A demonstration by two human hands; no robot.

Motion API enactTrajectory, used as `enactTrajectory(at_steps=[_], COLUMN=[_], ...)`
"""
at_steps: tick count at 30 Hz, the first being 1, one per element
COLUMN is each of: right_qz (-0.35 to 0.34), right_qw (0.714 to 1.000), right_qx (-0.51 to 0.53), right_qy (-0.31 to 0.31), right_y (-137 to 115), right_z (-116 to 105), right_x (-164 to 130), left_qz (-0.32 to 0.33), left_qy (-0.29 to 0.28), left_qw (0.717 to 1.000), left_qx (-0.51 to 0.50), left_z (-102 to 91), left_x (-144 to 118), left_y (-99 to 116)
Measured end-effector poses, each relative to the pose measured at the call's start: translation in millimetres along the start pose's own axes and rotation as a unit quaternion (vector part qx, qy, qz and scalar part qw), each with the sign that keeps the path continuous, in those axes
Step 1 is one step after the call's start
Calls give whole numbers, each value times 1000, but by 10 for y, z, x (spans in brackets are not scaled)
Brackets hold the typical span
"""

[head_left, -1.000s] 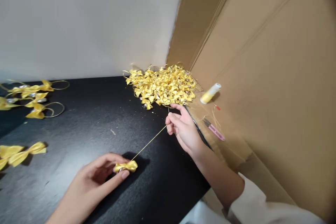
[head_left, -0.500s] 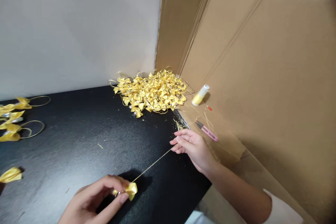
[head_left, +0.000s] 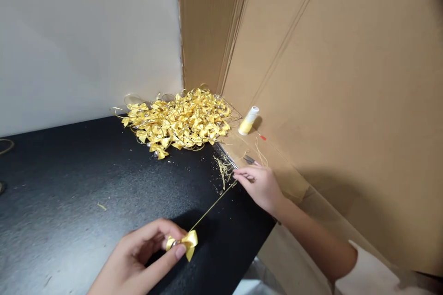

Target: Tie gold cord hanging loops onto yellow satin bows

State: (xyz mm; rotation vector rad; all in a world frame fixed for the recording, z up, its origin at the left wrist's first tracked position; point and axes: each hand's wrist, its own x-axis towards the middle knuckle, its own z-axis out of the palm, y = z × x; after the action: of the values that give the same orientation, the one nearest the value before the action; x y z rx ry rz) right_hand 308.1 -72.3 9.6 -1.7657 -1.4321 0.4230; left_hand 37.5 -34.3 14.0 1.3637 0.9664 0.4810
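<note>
My left hand (head_left: 148,253) is closed in a pinch on a small yellow ribbon bow (head_left: 189,239) with a shiny silvery bead at its middle. From the bow a thin yellow thread (head_left: 211,206) runs taut up and to the right. My right hand (head_left: 259,186) has its fingers closed on the far end of that thread, over the table's right edge. Just behind the right hand lie the thread snips (head_left: 249,159); their dark blades show, while the hand covers most of the pink handle.
A heap of yellow bows with loops (head_left: 183,122) lies at the back of the black table (head_left: 69,184). Thread clippings (head_left: 224,170) are near its right edge. On the cardboard (head_left: 290,166) stands a thread spool (head_left: 248,120), beside a red-tipped tool (head_left: 263,138).
The view has swung right. My right hand has come over the snips' handle, still holding the thread. My left hand keeps its pinch on the bow, which now shows more fully.
</note>
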Motion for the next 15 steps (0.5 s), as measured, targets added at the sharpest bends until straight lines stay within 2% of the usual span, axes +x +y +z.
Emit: enactTrajectory(at_steps=[2,4,7,10,15], right_qz=[-31,-71,-127,-122,-84], right_qw=[999,996,987,984,984], right_qx=[-11,-3,-9,-11,-38], right_qy=[-12,-47,-97,-128,-153], right_y=[13,-1,-62,-145,-210], right_z=[-88,-181,-308,-392,-406], right_x=[94,211,445,725,1099], left_qz=[11,21,35,37,36], left_qy=[-32,-41,7,50,61], left_qw=[999,999,998,990,980], left_qx=[0,-9,-59,-123,-188], left_z=[-24,-71,-140,-162,-84], left_x=[49,119,281,500,801], left_y=[44,87,170,264,309])
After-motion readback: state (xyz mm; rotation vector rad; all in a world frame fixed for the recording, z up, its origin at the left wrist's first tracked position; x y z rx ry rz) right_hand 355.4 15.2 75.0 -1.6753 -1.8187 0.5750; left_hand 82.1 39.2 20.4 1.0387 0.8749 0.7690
